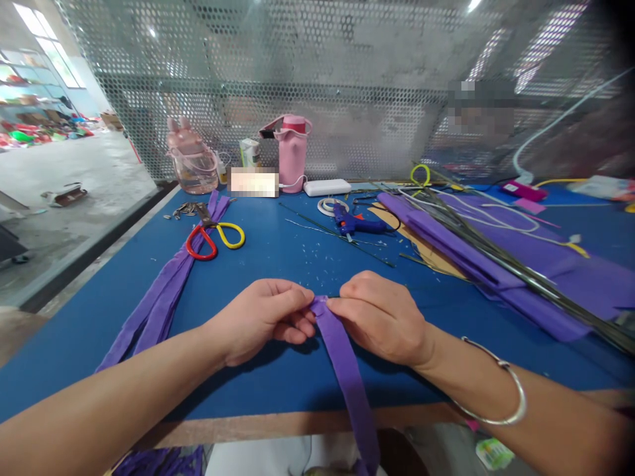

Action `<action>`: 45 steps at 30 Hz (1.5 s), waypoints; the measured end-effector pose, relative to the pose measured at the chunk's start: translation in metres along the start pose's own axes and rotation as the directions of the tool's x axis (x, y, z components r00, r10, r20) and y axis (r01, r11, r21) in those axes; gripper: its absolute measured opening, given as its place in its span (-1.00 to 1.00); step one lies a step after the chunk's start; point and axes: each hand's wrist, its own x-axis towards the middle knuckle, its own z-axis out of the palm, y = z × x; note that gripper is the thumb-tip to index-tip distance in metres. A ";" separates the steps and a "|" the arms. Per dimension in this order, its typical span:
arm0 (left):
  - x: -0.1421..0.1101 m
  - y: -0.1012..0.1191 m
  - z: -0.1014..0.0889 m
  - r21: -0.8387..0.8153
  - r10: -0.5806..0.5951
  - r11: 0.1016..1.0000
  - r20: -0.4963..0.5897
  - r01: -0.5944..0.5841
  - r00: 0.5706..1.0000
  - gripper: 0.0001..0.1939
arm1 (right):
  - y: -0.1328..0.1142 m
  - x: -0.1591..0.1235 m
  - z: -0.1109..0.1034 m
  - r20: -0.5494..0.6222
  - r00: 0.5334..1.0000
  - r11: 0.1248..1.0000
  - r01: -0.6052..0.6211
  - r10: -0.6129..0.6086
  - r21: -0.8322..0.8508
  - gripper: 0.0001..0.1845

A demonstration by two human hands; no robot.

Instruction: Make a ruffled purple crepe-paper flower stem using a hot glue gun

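Observation:
A purple fabric strip (347, 367) hangs from my fingers over the table's front edge. My left hand (272, 311) pinches its top end between thumb and forefinger. Close beside it, my right hand (381, 317) is closed on the same end, and a thin dark stem seems to pass between its fingers, mostly hidden. Scissors (204, 238) with one red and one yellow handle lie beyond my left hand, on more purple strips (163, 294). Farther off, past my right hand, rests a blue glue gun (354, 221).
Purple sheets (431, 231) with long dark green stems (526, 277) cover the right side. At the back stand a pink bottle (292, 155), a clear jug (193, 165) and a white power bank (327, 188). A perforated metal panel (347, 99) closes off the rear.

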 end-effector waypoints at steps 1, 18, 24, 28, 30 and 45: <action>0.000 0.000 0.000 0.017 0.011 1.000 -0.007 -0.011 1.000 -0.76 | 0.000 0.001 0.001 -0.012 1.000 1.000 -0.011 0.011 0.008 -0.88; -0.010 0.002 -0.023 0.843 0.482 -0.163 0.522 -0.513 0.704 -0.70 | -0.002 0.008 0.005 0.101 0.909 0.875 -0.417 0.405 0.246 -0.89; -0.007 -0.001 -0.015 0.879 0.590 0.121 0.310 -0.461 0.745 -0.76 | 0.000 0.011 0.002 0.178 0.969 0.976 -0.192 0.171 0.105 -0.81; -0.004 0.001 -0.008 0.839 0.486 0.424 0.109 -0.343 0.867 -0.75 | -0.005 0.011 0.002 0.184 0.978 0.995 -0.098 0.102 -0.030 -0.72; -0.002 0.004 -0.009 0.841 0.382 0.443 0.134 -0.309 0.914 -0.68 | -0.006 0.011 0.004 0.224 0.964 0.990 -0.141 0.141 -0.015 -0.70; 0.018 0.010 -0.025 0.935 0.353 -0.126 0.355 -0.332 0.866 -0.71 | 0.000 0.008 0.021 0.429 0.684 0.684 -0.706 0.590 0.184 -0.73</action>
